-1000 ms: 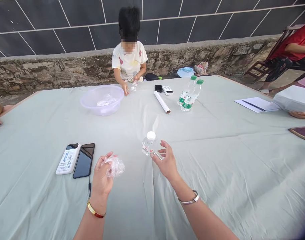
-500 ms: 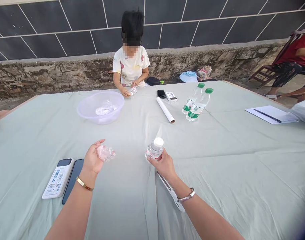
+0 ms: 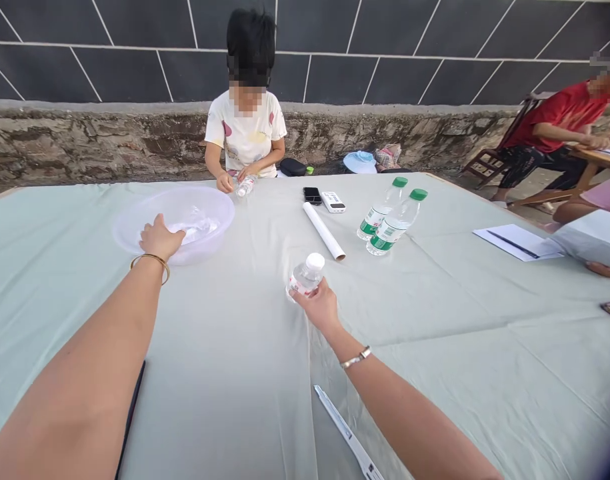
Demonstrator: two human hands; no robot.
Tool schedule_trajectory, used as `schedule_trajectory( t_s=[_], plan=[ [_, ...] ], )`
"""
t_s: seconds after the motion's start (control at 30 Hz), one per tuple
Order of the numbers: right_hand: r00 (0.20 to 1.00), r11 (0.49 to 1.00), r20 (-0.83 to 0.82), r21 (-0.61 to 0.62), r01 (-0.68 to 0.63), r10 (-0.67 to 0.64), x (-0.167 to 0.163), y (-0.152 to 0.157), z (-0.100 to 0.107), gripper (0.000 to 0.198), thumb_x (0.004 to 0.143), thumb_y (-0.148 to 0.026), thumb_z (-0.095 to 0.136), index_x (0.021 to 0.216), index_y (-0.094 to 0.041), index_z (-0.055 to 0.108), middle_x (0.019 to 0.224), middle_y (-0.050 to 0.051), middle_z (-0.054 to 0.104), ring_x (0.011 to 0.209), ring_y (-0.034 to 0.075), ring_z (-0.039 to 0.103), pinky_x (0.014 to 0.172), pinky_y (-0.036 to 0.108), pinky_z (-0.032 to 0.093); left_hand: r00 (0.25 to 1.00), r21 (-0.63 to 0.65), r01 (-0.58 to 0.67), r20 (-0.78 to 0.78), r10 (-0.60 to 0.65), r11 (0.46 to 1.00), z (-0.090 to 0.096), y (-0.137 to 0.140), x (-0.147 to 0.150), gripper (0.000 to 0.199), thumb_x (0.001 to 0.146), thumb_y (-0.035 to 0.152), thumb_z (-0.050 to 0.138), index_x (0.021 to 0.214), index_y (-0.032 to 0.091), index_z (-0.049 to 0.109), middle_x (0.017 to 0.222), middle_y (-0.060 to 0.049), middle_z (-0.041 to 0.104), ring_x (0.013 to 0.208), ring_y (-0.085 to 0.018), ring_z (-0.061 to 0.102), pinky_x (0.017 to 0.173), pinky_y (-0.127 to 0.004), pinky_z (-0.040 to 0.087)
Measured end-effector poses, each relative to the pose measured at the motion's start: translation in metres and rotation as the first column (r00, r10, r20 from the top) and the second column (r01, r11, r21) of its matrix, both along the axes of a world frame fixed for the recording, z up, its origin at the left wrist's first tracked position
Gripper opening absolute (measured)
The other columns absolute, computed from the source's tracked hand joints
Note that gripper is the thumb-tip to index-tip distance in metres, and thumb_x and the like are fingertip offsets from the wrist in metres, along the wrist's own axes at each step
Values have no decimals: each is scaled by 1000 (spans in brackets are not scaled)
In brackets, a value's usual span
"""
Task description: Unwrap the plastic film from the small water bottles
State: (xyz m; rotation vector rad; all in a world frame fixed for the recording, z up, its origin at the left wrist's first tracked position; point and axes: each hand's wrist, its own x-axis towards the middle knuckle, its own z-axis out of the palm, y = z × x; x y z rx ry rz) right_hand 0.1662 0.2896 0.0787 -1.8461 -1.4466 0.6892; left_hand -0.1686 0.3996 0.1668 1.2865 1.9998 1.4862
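My left hand (image 3: 161, 239) reaches over the near rim of a pale purple plastic bowl (image 3: 125, 230). Its thumb and fingers are spread, and nothing shows between them, though the palm faces away. Crumpled clear plastic wrap (image 3: 202, 225) lies in the bowl, just beyond the thumb. My right hand (image 3: 319, 303) is closed around a small clear bottle (image 3: 305, 277) with a white cap and a red-and-white label, upright at the middle of the table. Below my right wrist lies a white utility knife (image 3: 345, 430).
Across the cloth-covered table (image 3: 225, 373), a person (image 3: 247, 133) handles another small bottle (image 3: 245, 187). A white roll (image 3: 323, 231), two green-capped water bottles (image 3: 392, 223), a black device (image 3: 312, 195) and a white power bank (image 3: 333, 202) stand or lie farther back. Paper with a pen (image 3: 515, 245) is at right.
My left hand has moved forward and left to the bowl; the crumpled film it held no longer shows in it. My right hand still grips the bottle. The view has shifted.
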Motion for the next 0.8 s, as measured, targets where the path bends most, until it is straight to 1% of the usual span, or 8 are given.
schedule_trajectory(
  t_s=[0.07,0.13,0.2,0.3,0.43,0.53,0.67,0.8],
  plan=[
    [998,997,8,28,66,-66,-3,33,-2,45,64,-47,66,98,-23,50,90,3,64,84,22,61,71,32,45,979,-44,-17,-204,8,999,-12,-21,10,48,57,12,72,102,13,53,124,-19,49,130,-40,30,106,-58,17],
    [993,992,13,48,120,-121,-8,68,-4,45,64,-46,66,99,-22,50,95,5,64,88,24,60,73,33,45,960,4,36,-277,-34,999,-27,-54,26,43,65,15,67,106,15,54,125,-15,51,129,-34,35,110,-51,19],
    [986,985,15,57,164,-165,-13,101,-5,46,65,-44,67,101,-21,50,98,6,64,90,25,60,76,34,45,973,42,101,-214,-90,994,-46,-93,47,38,69,18,63,106,20,57,120,-11,55,124,-29,42,109,-45,24],
    [975,974,5,48,224,-224,-22,137,-5,47,67,-41,66,105,-20,49,99,7,63,92,25,60,79,35,46,974,-38,223,-24,-224,974,-78,-151,82,31,70,23,63,100,23,61,120,-9,56,121,-28,45,108,-45,28],
    [965,964,-23,40,261,-261,-28,147,-7,63,66,-41,68,119,-17,45,113,13,58,100,27,57,86,38,45,928,-214,371,107,-356,903,-108,-212,128,29,75,26,58,104,24,61,132,-10,49,128,-28,39,107,-48,29],
    [961,962,-61,22,272,-270,-32,117,-8,76,67,-42,67,130,-14,37,126,19,49,111,29,52,93,40,42,891,-307,451,95,-444,838,-117,-247,153,35,78,27,54,112,21,59,139,-13,43,134,-30,31,109,-51,26],
    [993,997,-90,-5,82,-82,-51,22,-15,55,76,-33,54,126,-13,43,118,15,56,99,23,59,92,37,44,795,-406,540,-42,-606,737,-119,-283,165,45,80,27,50,124,19,53,146,-15,36,140,-32,19,112,-56,12],
    [976,983,-134,83,-164,174,-72,-102,-31,46,76,-22,48,122,-17,45,116,11,57,71,15,60,80,34,50,813,-433,442,-177,-555,786,-122,-308,147,46,81,27,48,125,16,51,145,-17,36,140,-32,18,112,-55,12]
  ],
)
